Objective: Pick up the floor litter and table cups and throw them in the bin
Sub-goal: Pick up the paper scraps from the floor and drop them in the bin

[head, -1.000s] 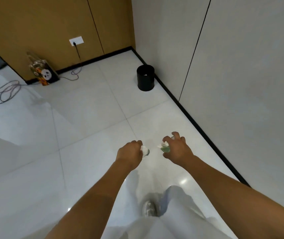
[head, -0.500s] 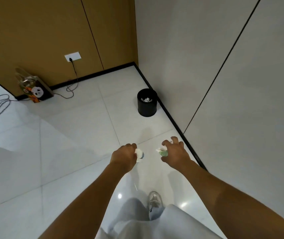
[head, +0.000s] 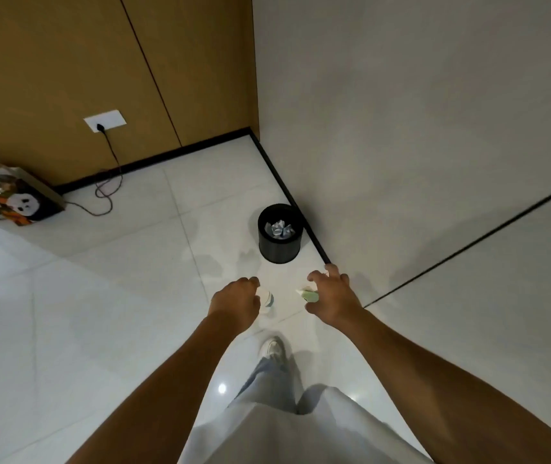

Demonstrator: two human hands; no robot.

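**Carry both cups over the bin before letting go**

The bin (head: 280, 233), already holding crumpled paper, stands on the floor (head: 100, 296) by the wall, just ahead. The left hand (head: 235, 303) grips a white cup (head: 266, 299); the right hand (head: 332, 296) pinches a green-and-white one (head: 309, 294). Best to step closer, bring each hand over the rim, then release low.

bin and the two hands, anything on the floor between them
Nothing: in the head view only bare white tile separates the black bin from the left hand and right hand.
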